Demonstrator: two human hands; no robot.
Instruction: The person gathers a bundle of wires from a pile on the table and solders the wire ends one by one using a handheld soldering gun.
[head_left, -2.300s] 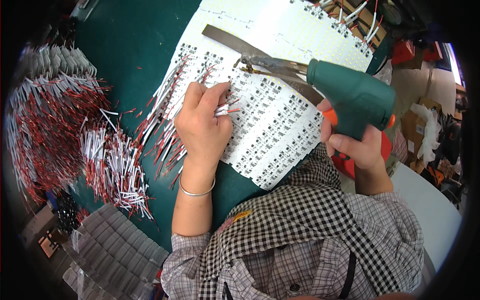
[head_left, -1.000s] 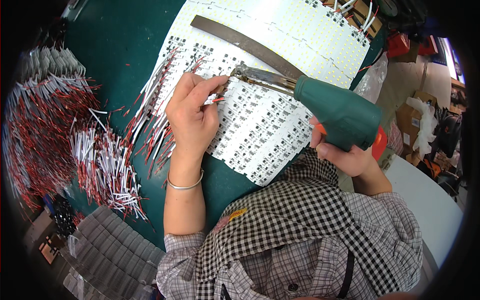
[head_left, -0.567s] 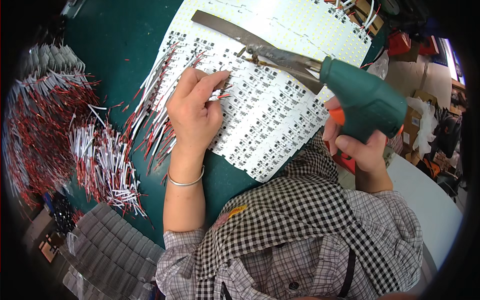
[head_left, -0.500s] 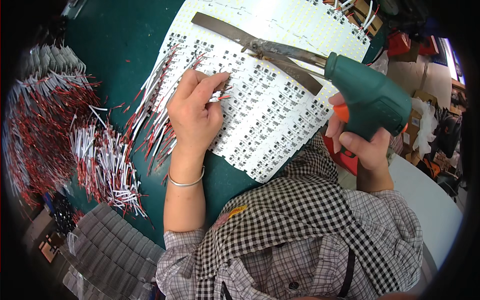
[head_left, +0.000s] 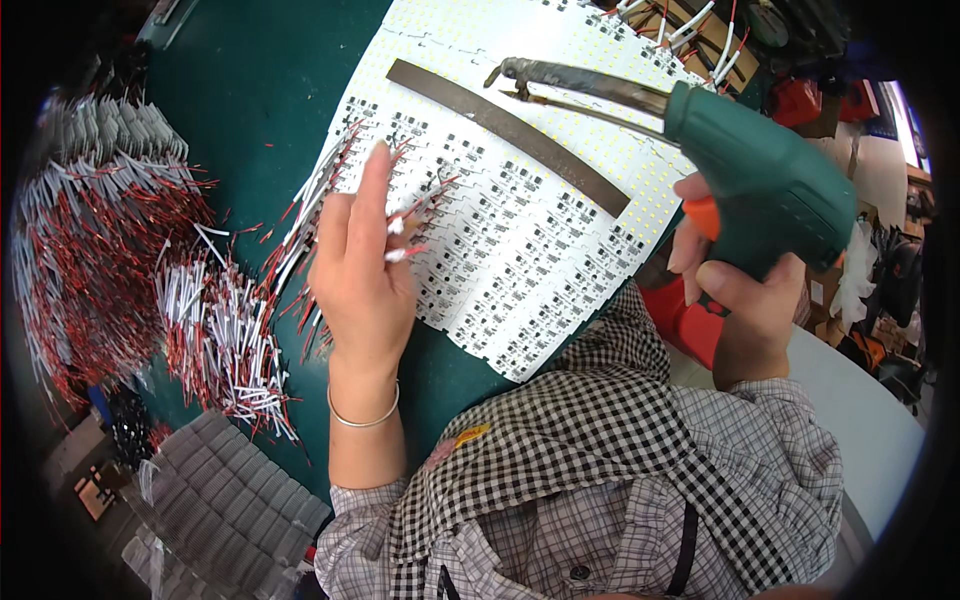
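In my right hand [head_left: 740, 290] is a green soldering gun [head_left: 765, 180], my fingers wrapped round its handle by the orange trigger. Its dark, crusted tip is above the far part of a white circuit board sheet [head_left: 540, 310], beyond a flat brown strip [head_left: 510, 130] lying across that sheet. My left hand [head_left: 360, 260] is over the sheet's left part with the index finger stretched out. Its other fingers are curled on short red-and-white wires [head_left: 402, 222], whose ends stick out to the right. More wires [head_left: 320, 190] lie along the sheet's left edge.
On the green table [head_left: 250, 70] to the left lie a loose pile of wires [head_left: 225, 340] and a large stack of wire bundles [head_left: 100, 260]. Grey ribbed strips [head_left: 235, 490] sit near the lower left. A red object [head_left: 685, 320] is below my right hand.
My left hand has drawn back to the left and nearer me, its index finger now straightened. The soldering gun has shifted right, and its tip has come away from the brown strip.
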